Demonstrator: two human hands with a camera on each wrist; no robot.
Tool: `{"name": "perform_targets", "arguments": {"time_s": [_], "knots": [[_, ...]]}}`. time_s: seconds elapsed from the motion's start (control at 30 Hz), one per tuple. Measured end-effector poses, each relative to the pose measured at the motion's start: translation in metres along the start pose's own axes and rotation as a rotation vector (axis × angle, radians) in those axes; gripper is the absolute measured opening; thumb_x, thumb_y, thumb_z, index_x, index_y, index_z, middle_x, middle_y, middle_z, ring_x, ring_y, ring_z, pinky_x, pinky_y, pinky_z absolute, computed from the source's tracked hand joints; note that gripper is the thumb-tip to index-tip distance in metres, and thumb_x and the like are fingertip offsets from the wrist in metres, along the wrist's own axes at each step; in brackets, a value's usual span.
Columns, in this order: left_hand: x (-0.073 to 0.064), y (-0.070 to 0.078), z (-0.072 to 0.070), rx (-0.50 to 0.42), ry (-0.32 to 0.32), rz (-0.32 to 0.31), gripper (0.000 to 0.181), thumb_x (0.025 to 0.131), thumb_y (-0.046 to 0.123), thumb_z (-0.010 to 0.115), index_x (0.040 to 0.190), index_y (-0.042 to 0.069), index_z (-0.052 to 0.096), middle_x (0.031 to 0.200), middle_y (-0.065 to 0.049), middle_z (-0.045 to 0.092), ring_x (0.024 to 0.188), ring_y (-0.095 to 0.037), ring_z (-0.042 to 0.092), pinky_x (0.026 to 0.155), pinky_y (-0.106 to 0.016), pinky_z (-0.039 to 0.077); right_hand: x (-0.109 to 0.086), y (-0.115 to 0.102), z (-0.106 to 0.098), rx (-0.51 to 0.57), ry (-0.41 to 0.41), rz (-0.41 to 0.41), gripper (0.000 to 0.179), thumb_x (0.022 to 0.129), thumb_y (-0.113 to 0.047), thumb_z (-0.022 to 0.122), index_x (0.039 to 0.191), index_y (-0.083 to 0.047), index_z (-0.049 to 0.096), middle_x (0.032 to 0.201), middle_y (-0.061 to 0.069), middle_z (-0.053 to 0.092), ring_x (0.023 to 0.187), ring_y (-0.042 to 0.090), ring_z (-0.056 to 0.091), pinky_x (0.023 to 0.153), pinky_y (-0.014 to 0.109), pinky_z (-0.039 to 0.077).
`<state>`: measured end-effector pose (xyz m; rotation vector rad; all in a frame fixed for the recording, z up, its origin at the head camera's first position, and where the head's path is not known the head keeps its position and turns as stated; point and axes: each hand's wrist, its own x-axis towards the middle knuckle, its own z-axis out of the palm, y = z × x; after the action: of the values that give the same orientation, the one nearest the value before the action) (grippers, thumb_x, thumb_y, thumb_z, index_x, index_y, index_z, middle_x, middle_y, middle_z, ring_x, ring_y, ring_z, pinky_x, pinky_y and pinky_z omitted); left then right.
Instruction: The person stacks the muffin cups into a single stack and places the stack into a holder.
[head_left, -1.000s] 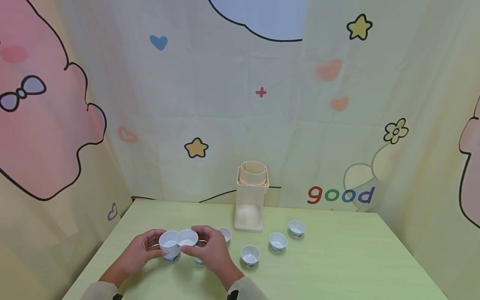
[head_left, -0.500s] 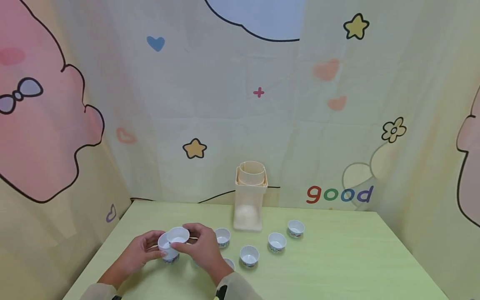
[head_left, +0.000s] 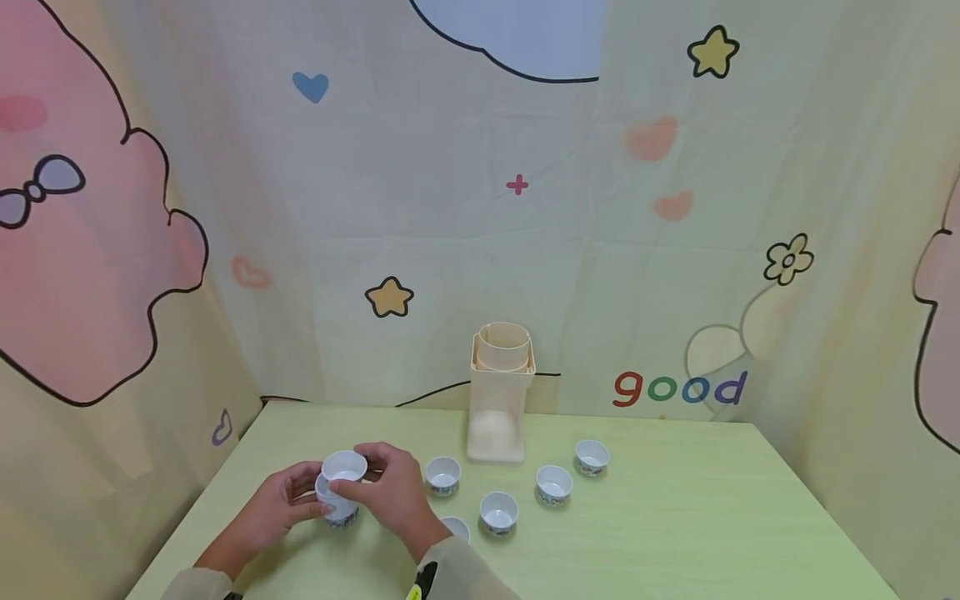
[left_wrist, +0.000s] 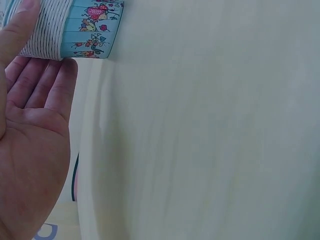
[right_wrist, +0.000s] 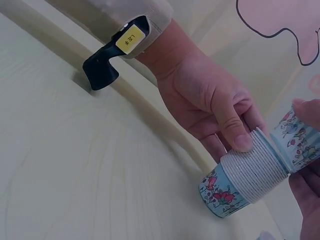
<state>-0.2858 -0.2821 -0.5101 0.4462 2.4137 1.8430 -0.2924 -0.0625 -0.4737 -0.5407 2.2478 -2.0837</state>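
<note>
My left hand [head_left: 281, 504] grips a stack of nested paper cups [head_left: 341, 510], its fingers and thumb around the white ridges of stacked rims. Light blue with printed flowers, the lowest cup [left_wrist: 92, 30] shows below those rims in the left wrist view. In the right hand [head_left: 396, 492] is a single paper cup [head_left: 344, 467], pinched near its rim by thumb and fingers. This cup is upright and overlaps the stack's mouth in the head view. From the right wrist, its flowered side [right_wrist: 299, 142] shows close against the top rim of the stack.
Several more paper cups stand upright on the pale green table, among them a near cup [head_left: 498, 512], a middle cup [head_left: 554, 485] and a far cup [head_left: 592, 458]. Another cup [head_left: 455, 527] is partly behind the right forearm. A cream plastic holder [head_left: 498, 404] stands at the back.
The right hand has carried its cup leftward, from beside the stack to over the stack's mouth. The left hand and stack stay nearly still. Cups formerly behind the right hand now show.
</note>
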Motion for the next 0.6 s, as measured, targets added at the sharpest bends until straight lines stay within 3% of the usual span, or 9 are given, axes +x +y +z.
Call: {"name": "perform_targets", "arguments": {"time_s": [0.37, 0.6], "knots": [[0.000, -0.001, -0.001, -0.014, -0.012, -0.002, 0.071, 0.086, 0.014, 0.083, 0.140, -0.013, 0.047, 0.142, -0.036, 0.053, 0.113, 0.002, 0.064, 0.099, -0.027, 0.058, 0.006, -0.001, 0.008, -0.032, 0.032, 0.021, 0.049, 0.076, -0.019, 0.092, 0.120, -0.008, 0.071, 0.108, 0.000, 0.077, 0.101, 0.012, 0.073, 0.094, 0.031, 0.061], [-0.001, 0.001, 0.000, -0.014, -0.003, -0.012, 0.073, 0.087, 0.014, 0.082, 0.143, -0.013, 0.044, 0.143, -0.036, 0.052, 0.118, -0.007, 0.065, 0.099, -0.027, 0.058, 0.009, 0.002, 0.012, -0.076, 0.039, 0.041, 0.051, 0.076, -0.022, 0.093, 0.120, -0.011, 0.071, 0.108, -0.002, 0.077, 0.102, 0.012, 0.073, 0.093, 0.030, 0.061]]}}
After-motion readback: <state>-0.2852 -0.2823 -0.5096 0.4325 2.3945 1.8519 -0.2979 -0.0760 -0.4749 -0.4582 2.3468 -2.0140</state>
